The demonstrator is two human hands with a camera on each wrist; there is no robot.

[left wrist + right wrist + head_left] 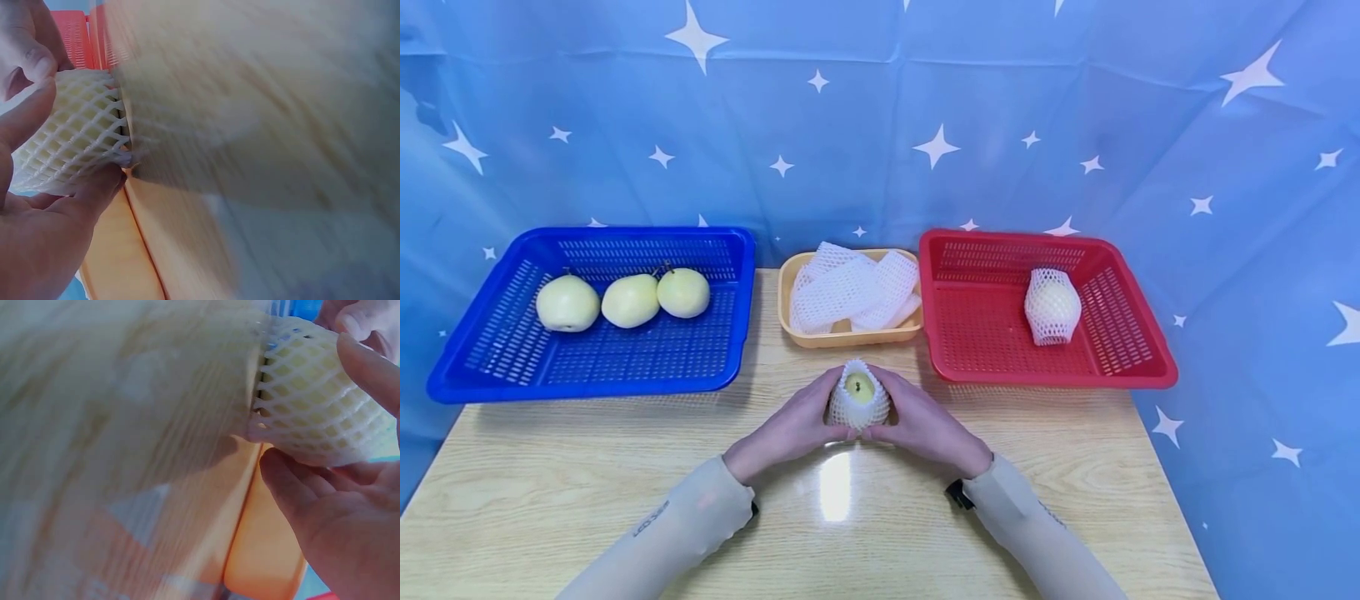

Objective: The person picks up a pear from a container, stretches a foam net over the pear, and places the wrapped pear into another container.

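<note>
A pale yellow-green pear (859,387) stands on the table in front of me, inside a white foam net (857,414). Its top shows through the open upper end of the net. My left hand (800,422) holds the netted pear from the left side, and my right hand (922,425) holds it from the right. Both thumbs meet at the near side, with the other fingers round the far side. In the left wrist view, the lower edge of the foam net (87,128) is right at the tabletop; the right wrist view shows the same netting (319,394) between thumb and fingers.
A blue basket (587,390) at the left holds three bare pears (631,301). Behind my hands, a tan tray (820,340) carries several flat foam nets (838,292). In the red basket (1045,379) at the right lies one netted pear (1052,307). A blue starry cloth (865,125) hangs behind.
</note>
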